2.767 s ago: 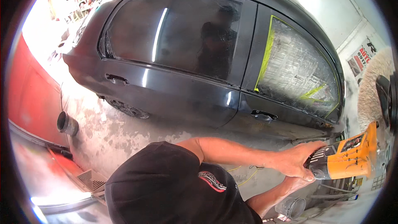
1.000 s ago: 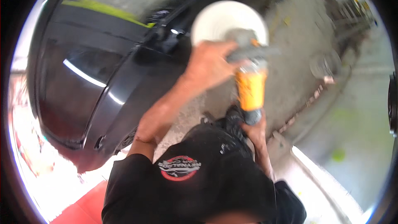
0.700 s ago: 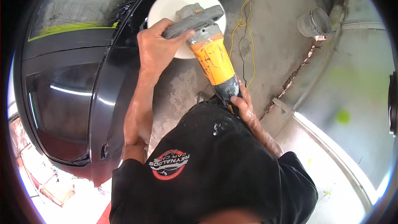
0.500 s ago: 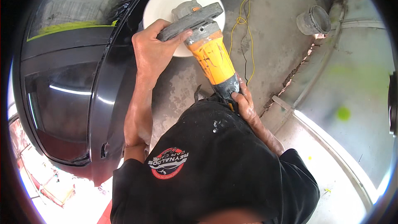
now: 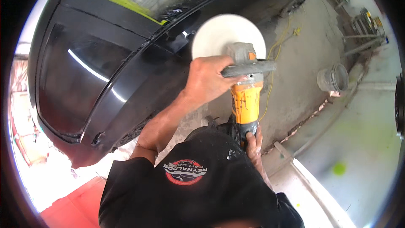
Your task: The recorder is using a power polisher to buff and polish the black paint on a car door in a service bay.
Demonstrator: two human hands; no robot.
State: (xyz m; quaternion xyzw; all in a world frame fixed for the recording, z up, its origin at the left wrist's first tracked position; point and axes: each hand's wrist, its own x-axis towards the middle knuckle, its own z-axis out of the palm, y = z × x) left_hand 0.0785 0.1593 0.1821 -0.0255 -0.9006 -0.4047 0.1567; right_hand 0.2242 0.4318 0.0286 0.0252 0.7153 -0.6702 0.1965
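A yellow and black rotary polisher (image 5: 246, 103) is held in front of my body, its large round white pad (image 5: 215, 33) pointing away from me. My left hand (image 5: 206, 78) is closed around the grey front handle (image 5: 266, 65) near the pad. Lower down, my right hand (image 5: 254, 147) wraps the black rear end of the tool, part of which is hidden behind my dark shirt. To the left stands a glossy black car (image 5: 139, 69). In this view the pad overlaps the car's side; whether they touch I cannot tell.
Yellow-green masking tape (image 5: 122, 2) edges a greyish covered area on the car. A yellow cord (image 5: 270, 101) runs over the concrete floor. At right are a grey bucket (image 5: 331, 78), a pale wall panel (image 5: 367, 135) and a metal stand (image 5: 363, 38).
The view has turned, so the car fills more of the left and top. The polisher now appears further right and more upright, with both hands keeping their hold.
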